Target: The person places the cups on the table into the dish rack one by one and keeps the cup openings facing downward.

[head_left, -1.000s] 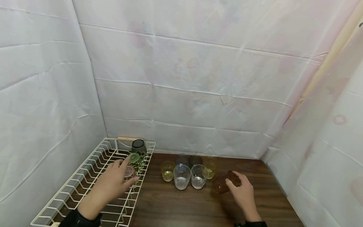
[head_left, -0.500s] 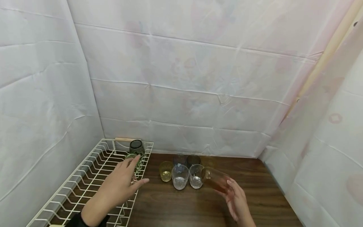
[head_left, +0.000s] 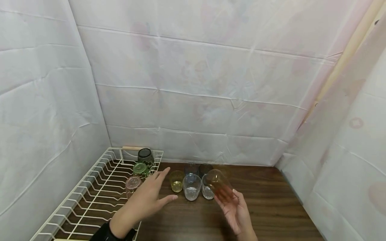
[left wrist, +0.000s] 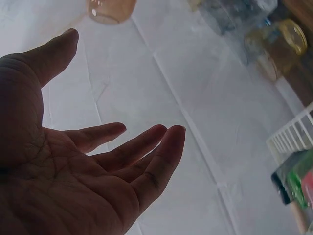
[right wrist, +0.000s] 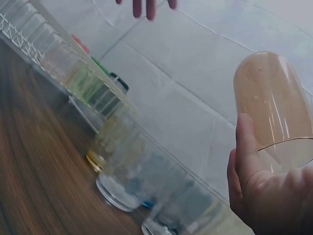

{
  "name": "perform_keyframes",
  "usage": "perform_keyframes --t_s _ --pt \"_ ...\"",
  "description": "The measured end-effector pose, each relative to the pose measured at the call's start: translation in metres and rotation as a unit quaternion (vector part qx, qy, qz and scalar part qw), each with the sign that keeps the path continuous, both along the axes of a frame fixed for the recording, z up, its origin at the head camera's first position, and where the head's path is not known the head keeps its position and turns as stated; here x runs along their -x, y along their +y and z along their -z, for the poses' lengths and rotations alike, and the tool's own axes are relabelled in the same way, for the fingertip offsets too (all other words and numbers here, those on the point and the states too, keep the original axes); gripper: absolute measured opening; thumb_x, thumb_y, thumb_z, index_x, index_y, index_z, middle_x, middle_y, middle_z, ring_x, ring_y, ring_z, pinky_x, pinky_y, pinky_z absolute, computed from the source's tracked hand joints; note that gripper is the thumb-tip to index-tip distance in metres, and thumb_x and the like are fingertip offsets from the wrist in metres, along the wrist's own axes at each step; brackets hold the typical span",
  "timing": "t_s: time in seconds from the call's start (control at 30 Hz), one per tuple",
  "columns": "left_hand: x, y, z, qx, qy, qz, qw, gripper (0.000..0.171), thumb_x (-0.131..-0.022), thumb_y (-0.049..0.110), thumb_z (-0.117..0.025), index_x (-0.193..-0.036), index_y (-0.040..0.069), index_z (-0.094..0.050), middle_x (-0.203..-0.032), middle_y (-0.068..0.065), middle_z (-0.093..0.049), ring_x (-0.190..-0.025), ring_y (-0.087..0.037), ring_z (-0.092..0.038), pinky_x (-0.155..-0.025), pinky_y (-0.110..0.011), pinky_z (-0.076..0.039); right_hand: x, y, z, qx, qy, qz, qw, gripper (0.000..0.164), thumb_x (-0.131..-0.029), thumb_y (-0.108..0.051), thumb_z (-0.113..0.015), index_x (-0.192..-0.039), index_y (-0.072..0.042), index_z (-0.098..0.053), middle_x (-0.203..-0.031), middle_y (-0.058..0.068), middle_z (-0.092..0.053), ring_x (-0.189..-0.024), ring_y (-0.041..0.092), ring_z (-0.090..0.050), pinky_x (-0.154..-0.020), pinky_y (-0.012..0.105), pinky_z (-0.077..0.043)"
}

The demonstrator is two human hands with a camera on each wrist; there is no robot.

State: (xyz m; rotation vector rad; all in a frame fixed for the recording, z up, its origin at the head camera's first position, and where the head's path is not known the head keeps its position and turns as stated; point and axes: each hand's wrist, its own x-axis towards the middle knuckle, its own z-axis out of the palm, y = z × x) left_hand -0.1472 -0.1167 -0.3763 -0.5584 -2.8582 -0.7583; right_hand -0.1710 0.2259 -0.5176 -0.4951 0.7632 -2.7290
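Observation:
My right hand [head_left: 235,211] grips an amber drinking glass [head_left: 217,182] above the table. In the right wrist view the amber glass [right wrist: 269,98] is tilted with its rounded base up and its rim down by the palm. My left hand [head_left: 144,197] is over the right edge of the rack, holding nothing. Its fingers are spread and the thumb stands apart in the left wrist view. Left of this hand, a pink glass [head_left: 133,183], a green glass [head_left: 140,170] and a dark grey glass [head_left: 146,156] stand upside down in the white wire rack [head_left: 99,189].
Between the hands, a yellow glass [head_left: 176,181], clear glasses [head_left: 192,188], a bluish glass [head_left: 191,168] and a dark glass [head_left: 205,169] stand close together on the wooden table [head_left: 271,190]. White sheeting [head_left: 193,100] closes off the back and both sides.
My right hand has lifted the amber glass, turned its base upward and brought it left. My left hand has moved right, away from the pink glass, toward the amber one.

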Motion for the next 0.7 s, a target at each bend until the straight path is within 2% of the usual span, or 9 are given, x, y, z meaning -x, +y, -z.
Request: perform_keyframes --t_s 0.13,0.3,0.5,0.7 --pt "0.004 0.008 0.001 -0.019 -0.013 0.006 0.9997 0.096 -0.091 0.051 -0.083 -0.165 0.010 -0.039 -0.156 -0.022 -0.055 -0.144 -0.044 -0.055 -0.118 -0.063 -0.046 0.000 -0.007 0.000 0.006 0.001 -0.019 1.000 0.054 -0.117 -0.026 -0.015 -0.142 -0.007 -0.059 -0.143 0.011 -0.065 -0.140 0.024 -0.061 -0.126 0.040 -0.046" --pt "0.009 0.016 0.004 -0.035 -0.027 0.013 0.9989 0.096 -0.089 0.054 -0.083 -0.164 0.012 -0.040 -0.152 -0.019 -0.059 -0.139 -0.039 -0.059 -0.115 -0.060 -0.050 -0.002 -0.014 -0.001 0.007 0.004 -0.038 0.999 0.052 -0.117 -0.027 -0.017 -0.144 -0.008 -0.057 -0.145 0.010 -0.062 -0.140 0.022 -0.059 -0.126 0.038 -0.046" --pt "0.012 0.027 0.009 -0.058 -0.046 0.036 0.9966 0.095 -0.089 0.053 -0.084 -0.163 0.011 -0.043 -0.152 -0.019 -0.059 -0.139 -0.041 -0.059 -0.113 -0.062 -0.052 -0.006 -0.024 0.001 0.021 0.016 -0.078 0.997 0.056 -0.117 -0.030 -0.013 -0.144 -0.010 -0.059 -0.148 0.006 -0.065 -0.142 0.019 -0.058 -0.128 0.037 -0.043" --pt "0.014 0.042 0.009 -0.104 -0.046 0.057 0.9918 0.090 -0.091 0.053 -0.082 -0.164 0.018 -0.042 -0.156 -0.014 -0.057 -0.143 -0.040 -0.057 -0.113 -0.065 -0.050 -0.008 -0.035 -0.002 0.026 0.025 -0.099 0.994 0.062 -0.117 -0.031 -0.009 -0.149 -0.009 -0.057 -0.152 0.006 -0.064 -0.146 0.022 -0.058 -0.126 0.035 -0.045"
